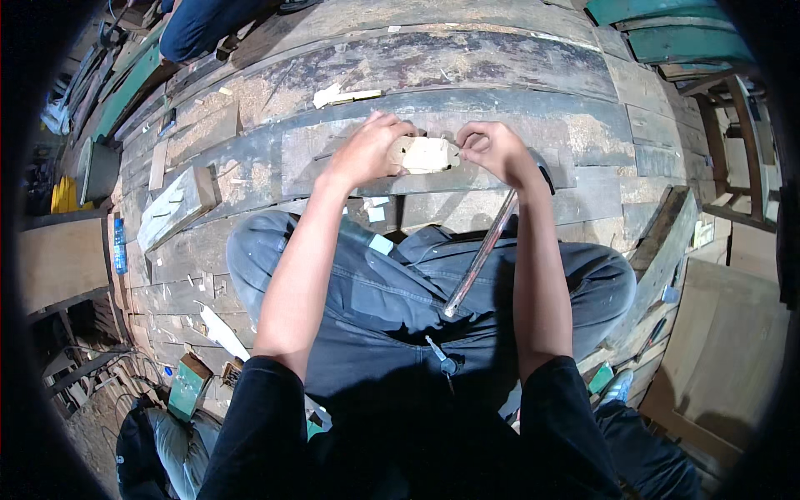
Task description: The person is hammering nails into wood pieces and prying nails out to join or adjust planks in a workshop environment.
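A pale wooden piece [429, 156] with rounded ends and small dark notches lies in front of me on a flat board [304, 167]. My left hand [371, 150] is closed around its left end. At the right end, my right hand [497, 152] has thumb and forefinger pinched together beside the wood; whatever may be between the fingertips is too small to make out. A long, worn, metal-looking bar [482, 254] slants from under my right wrist down onto my lap.
Sawdust and wood scraps [346, 95] litter the plank floor [533, 62]. A thick wooden block [177, 207] sits at the left, near a blue-labelled bottle [120, 246]. A long beam [658, 229] and a wooden panel [725, 342] are on the right. Another person's leg [204, 27] shows at the far left.
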Demonstrator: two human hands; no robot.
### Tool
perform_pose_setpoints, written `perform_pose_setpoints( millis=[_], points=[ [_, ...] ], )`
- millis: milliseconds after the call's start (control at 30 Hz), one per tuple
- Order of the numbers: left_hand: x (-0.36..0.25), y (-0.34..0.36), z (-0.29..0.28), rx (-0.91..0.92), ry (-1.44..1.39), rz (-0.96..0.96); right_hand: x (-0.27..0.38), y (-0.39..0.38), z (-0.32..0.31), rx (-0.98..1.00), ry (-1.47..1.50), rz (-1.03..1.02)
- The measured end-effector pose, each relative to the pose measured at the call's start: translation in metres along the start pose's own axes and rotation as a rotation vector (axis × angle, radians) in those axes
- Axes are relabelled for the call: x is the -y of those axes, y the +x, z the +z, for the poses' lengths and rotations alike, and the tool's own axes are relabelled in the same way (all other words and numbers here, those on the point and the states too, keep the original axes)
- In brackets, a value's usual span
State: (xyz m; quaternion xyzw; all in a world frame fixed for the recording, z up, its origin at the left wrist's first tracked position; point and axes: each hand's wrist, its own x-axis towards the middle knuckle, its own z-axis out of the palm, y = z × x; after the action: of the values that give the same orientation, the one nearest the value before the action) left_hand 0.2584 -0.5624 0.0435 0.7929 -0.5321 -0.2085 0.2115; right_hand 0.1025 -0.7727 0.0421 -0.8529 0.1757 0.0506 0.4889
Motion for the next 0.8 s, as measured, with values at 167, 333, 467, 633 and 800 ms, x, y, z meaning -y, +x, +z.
perform_pose_setpoints(
  millis=[167, 333, 467, 633, 800],
  points=[
    [-0.013, -0.002, 0.001, -0.104, 0.009, -0.013, -0.001, -0.004, -0.015, -0.073, 0.055, 0.003],
    [-0.009, 0.001, 0.003, -0.271, 0.050, 0.085, 0.003, -0.004, -0.022, -0.123, 0.096, 0.007],
    [-0.013, 0.002, -0.006, -0.087, -0.249, -0.011, -0.003, -0.004, -0.018, -0.140, 0.013, -0.044],
    [-0.007, -0.004, -0.009, -0.057, -0.108, 0.017, -0.001, -0.003, -0.017, -0.127, 0.026, -0.020],
    [0.000, -0.003, 0.000, 0.093, -0.048, -0.023, 0.003, -0.004, -0.017, -0.120, 0.026, 0.025]
  ],
)
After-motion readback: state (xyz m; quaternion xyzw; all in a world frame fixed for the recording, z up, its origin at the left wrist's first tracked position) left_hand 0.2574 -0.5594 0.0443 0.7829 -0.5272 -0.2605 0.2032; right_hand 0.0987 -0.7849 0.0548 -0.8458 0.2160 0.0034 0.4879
